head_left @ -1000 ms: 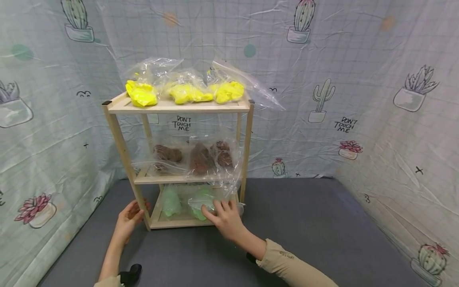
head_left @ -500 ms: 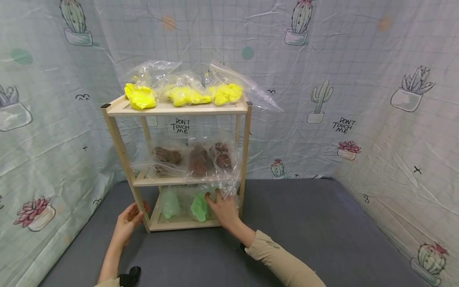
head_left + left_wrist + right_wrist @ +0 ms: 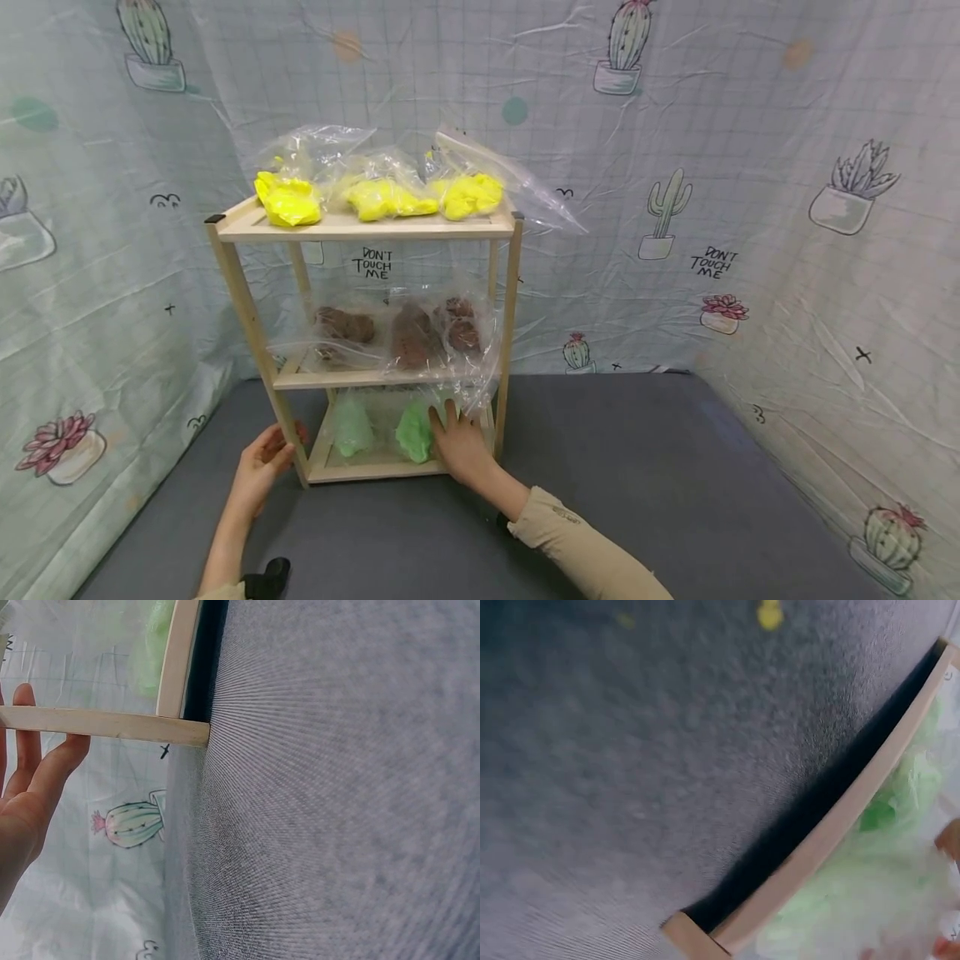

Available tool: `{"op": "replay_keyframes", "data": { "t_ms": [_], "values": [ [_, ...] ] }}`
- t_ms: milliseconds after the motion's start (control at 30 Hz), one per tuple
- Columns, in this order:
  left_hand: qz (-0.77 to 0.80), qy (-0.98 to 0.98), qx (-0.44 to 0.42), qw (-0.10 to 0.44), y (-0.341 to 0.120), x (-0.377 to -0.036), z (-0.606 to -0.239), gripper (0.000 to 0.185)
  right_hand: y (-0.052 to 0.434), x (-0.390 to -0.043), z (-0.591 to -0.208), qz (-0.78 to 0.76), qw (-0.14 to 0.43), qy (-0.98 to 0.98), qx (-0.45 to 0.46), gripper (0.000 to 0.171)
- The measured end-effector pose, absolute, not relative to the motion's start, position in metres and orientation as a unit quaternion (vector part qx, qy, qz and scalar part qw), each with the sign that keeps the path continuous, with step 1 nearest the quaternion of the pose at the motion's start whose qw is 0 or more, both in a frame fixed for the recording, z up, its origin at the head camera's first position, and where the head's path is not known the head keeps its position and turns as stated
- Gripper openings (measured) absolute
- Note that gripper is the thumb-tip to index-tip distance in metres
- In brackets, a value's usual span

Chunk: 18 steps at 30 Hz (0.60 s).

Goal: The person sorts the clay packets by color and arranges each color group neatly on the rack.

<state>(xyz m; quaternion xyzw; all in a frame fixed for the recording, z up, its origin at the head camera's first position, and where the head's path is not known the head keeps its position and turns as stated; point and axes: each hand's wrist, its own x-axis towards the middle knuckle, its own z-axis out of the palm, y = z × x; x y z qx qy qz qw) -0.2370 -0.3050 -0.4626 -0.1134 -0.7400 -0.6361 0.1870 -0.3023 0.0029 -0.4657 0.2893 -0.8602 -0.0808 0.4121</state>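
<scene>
Your right hand (image 3: 459, 442), low and just right of center in the head view, lies with straight fingers against a green bag (image 3: 415, 430) on the bottom tier of the wooden shelf (image 3: 360, 227). Your left hand (image 3: 262, 458), lower left, rests relaxed and open against the shelf's front left leg (image 3: 288, 433), gripping nothing. A second green bag (image 3: 351, 425) sits left of the first. 3 brown bags (image 3: 408, 333) fill the middle tier, 3 yellow bags (image 3: 378, 196) the top.

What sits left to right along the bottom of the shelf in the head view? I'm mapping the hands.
left hand → left front post → pale green bag → brighter green bag → right hand
</scene>
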Motion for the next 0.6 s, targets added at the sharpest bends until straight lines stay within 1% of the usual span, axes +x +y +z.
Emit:
{"op": "replay_keyframes", "data": {
  "t_ms": [33,133,233,300,367,433,467,600],
  "values": [
    [-0.633,-0.744,-0.111,0.186,-0.305,-0.237,-0.462,0.032,0.005,-0.301,-0.466,-0.074,0.394,-0.865,0.301,0.046],
    [-0.621,-0.756,-0.101,0.181,-0.305,-0.237,-0.462,0.036,0.012,-0.296,-0.463,-0.054,0.324,-0.88,0.343,0.048],
    [-0.618,-0.758,-0.101,0.18,-0.305,-0.237,-0.461,0.037,0.019,-0.292,-0.458,-0.054,0.236,-0.894,0.377,0.05],
    [-0.618,-0.758,-0.102,0.182,-0.305,-0.236,-0.461,0.037,0.023,-0.289,-0.455,-0.061,0.184,-0.903,0.384,0.056],
    [-0.616,-0.758,-0.104,0.186,-0.306,-0.236,-0.461,0.037,0.026,-0.286,-0.453,-0.069,0.151,-0.91,0.381,0.062],
    [-0.616,-0.758,-0.106,0.187,-0.306,-0.236,-0.461,0.038,0.027,-0.283,-0.454,-0.074,0.14,-0.914,0.374,0.065],
    [-0.617,-0.757,-0.108,0.187,-0.306,-0.236,-0.461,0.038,0.027,-0.282,-0.455,-0.08,0.146,-0.913,0.371,0.066],
    [-0.621,-0.754,-0.109,0.184,-0.305,-0.235,-0.461,0.037,0.028,-0.28,-0.463,-0.105,0.204,-0.903,0.364,0.064]
  ]
}}
